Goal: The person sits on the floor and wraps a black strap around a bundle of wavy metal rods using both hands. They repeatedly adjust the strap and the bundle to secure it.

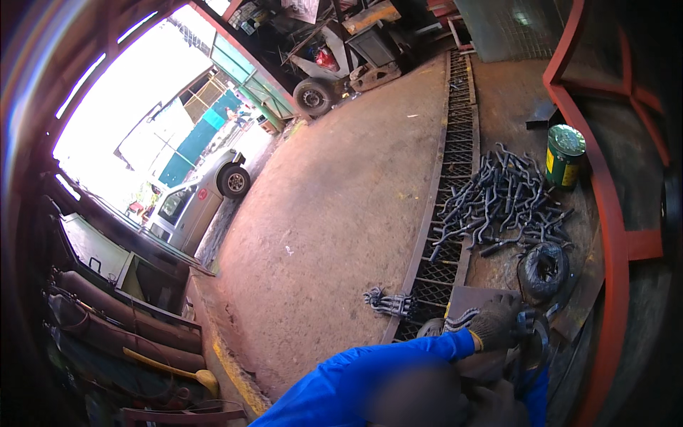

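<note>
A long blue sleeve reaches in from the lower edge to my left hand point(494, 324), which wears a dark knit glove. Its fingers curl over a dark metal piece point(525, 322) whose kind I cannot make out. Just left of the glove lie several bent metal rods point(461, 320), side by side. Lower down, in shadow, is what looks like my right hand point(499, 404); its fingers are dim and partly hidden by a blurred patch, so its grip does not show. A bundle of bent rods point(390, 303) lies on the floor beside the grating.
A heap of bent rods point(501, 196) lies over the grating point(455, 142) and floor. Nearby are a green drum point(565, 156), a coil of dark wire point(543, 270) and a red steel frame point(615, 249). Gas cylinders point(128, 313) lie at left; a vehicle point(192, 206) stands outside.
</note>
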`<state>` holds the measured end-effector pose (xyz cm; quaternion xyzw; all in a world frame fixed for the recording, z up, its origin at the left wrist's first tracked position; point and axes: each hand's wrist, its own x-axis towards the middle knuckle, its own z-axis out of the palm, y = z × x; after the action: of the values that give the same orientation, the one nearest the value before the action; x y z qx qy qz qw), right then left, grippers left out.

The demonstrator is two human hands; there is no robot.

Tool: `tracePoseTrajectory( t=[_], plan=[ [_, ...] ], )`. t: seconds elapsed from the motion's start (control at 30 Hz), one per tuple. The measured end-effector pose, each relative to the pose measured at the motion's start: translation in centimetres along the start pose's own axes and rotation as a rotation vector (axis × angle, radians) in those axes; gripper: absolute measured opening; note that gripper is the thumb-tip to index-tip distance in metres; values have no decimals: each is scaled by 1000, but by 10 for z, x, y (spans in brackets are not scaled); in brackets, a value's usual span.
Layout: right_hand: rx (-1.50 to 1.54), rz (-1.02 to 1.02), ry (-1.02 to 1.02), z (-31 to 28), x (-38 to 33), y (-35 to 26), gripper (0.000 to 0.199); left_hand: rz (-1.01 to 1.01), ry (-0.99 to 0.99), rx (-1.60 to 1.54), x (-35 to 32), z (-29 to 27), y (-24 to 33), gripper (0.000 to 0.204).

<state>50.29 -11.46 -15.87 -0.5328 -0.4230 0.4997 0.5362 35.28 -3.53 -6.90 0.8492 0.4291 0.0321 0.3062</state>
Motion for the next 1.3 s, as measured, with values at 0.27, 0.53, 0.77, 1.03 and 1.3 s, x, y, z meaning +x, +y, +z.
tracePoseTrajectory(
  t=[0.27, 0.53, 0.77, 1.03, 1.3],
  plan=[
    [-111, -64, -13, -3, 3, 5, 23, 24, 10, -8, -2, -5, 0, 81],
    [-194, -106, -4, -10, 2, 13, 23, 62, 33, -42, -3, -13, 4, 79],
    [-256, -152, -5, -8, 5, 17, 23, 100, 54, -47, 0, -5, -6, 86],
    [-354, -222, 5, -10, 11, 15, 23, 146, 68, 47, 7, 6, -13, 87],
    [-415, -273, 9, -6, 16, 17, 22, 90, 29, 12, -1, -12, -7, 94]
  ],
)
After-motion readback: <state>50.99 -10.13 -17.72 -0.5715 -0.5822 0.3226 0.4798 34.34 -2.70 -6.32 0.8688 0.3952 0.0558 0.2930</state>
